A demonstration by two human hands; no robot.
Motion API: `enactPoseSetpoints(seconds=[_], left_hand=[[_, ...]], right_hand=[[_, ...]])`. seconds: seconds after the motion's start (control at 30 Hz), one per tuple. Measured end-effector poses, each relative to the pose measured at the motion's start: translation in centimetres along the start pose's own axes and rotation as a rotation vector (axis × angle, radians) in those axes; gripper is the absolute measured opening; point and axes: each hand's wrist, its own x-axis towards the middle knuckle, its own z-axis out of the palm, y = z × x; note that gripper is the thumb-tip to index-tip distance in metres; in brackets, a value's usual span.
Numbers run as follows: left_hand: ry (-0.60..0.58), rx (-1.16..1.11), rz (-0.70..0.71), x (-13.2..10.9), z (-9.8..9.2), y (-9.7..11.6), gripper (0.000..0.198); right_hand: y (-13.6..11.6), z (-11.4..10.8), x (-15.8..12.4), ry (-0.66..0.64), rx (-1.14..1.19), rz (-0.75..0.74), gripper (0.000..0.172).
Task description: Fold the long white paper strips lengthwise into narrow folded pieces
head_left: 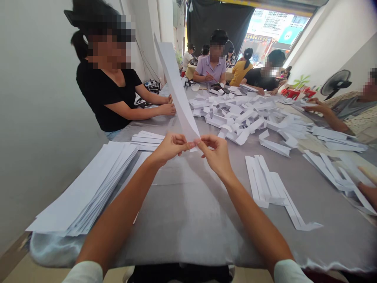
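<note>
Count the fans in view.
1: a fan on the right, by the wall, just beyond the person in the patterned top. Others may be hidden behind people or outside the view.

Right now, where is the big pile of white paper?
In the head view, the pile of white paper lies at the left of the grey table, beside the left forearm.

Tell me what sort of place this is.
Likely a small paper-folding workshop: co-workers sit along a long grey-covered table, a heap of folded white paper strips lies mid-table, and a stack of flat white sheets lies at its edge.
</note>
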Motion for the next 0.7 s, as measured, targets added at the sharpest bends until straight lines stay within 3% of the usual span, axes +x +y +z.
enactPoseSetpoints(seconds=[0.17, 0.5, 0.7], left_hand=[[-0.054, 0.006, 0.003, -0.15, -0.07, 0.22, 0.038], [0.003, -0.003, 0.062, 0.11, -0.42, -0.40, 0.042], [-0.042, 0.016, 0.006, 0.03, -0.52, -0.45, 0.040]], right_hand=[[0.33, -0.03, -0.06, 0.024, -0.042, -0.024, 0.032], [-0.08, 0.41, -0.30, -0.011, -0.042, -0.007, 0.039], [0.09, 0.15, -0.33, 0.018, -0.091, -0.045, 0.033]])
